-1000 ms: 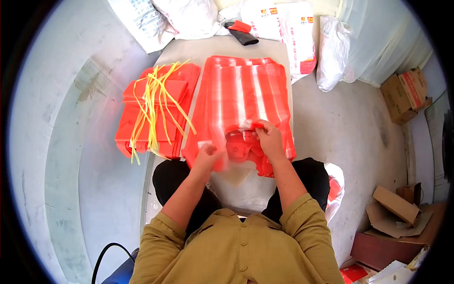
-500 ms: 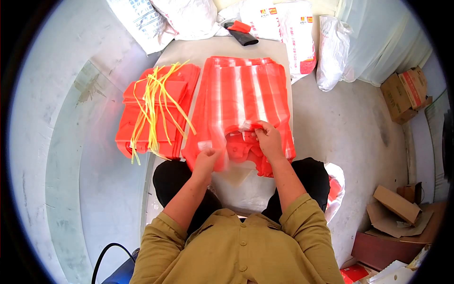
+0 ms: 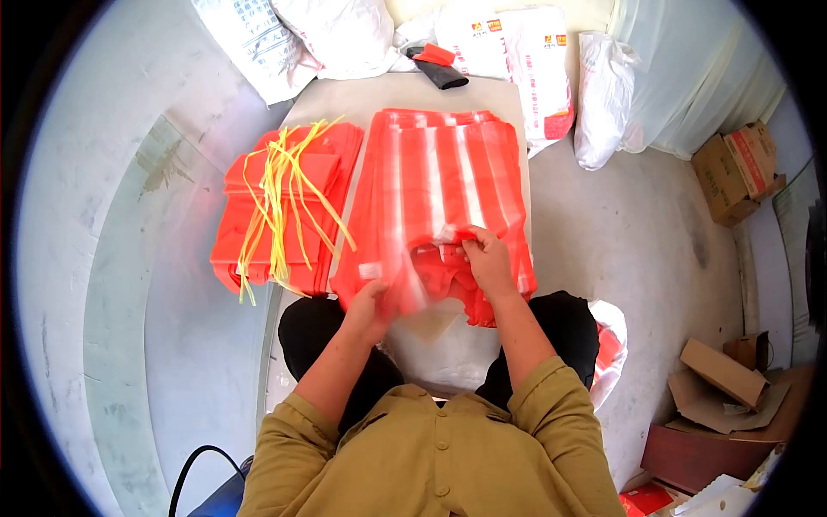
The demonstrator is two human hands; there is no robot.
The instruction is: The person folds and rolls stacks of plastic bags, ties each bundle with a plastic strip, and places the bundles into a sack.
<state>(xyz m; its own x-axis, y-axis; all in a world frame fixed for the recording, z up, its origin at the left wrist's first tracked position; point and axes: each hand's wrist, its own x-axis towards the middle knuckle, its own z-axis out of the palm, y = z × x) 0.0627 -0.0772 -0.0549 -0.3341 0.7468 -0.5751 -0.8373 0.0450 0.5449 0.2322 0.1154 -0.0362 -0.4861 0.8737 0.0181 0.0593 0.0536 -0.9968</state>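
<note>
A stack of red-and-white striped plastic bags (image 3: 444, 172) lies in front of me, with its cut-out handle side toward me. My right hand (image 3: 489, 263) pinches the bags' edge at the right of the cut-out. At the near left corner, my left hand (image 3: 366, 314) has its fingers closed on the bag edge, just below a small white patch; the plastic beside it is blurred. Crumpled red plastic (image 3: 474, 297) shows inside the cut-out. To the left lies a folded red bundle (image 3: 237, 246) with yellow ties (image 3: 277, 194) draped over it.
The bags rest on a pale work surface (image 3: 336, 93). Behind it stand white printed sacks (image 3: 345, 39) and a black-and-red item (image 3: 441, 73). Cardboard boxes (image 3: 732, 177) are at the right, and a white sack with red contents (image 3: 610, 340) sits by my right knee.
My left hand has moved slightly down and left along the bag edge. My right hand keeps its pinch at nearly the same place. The whole view has shifted a little.
</note>
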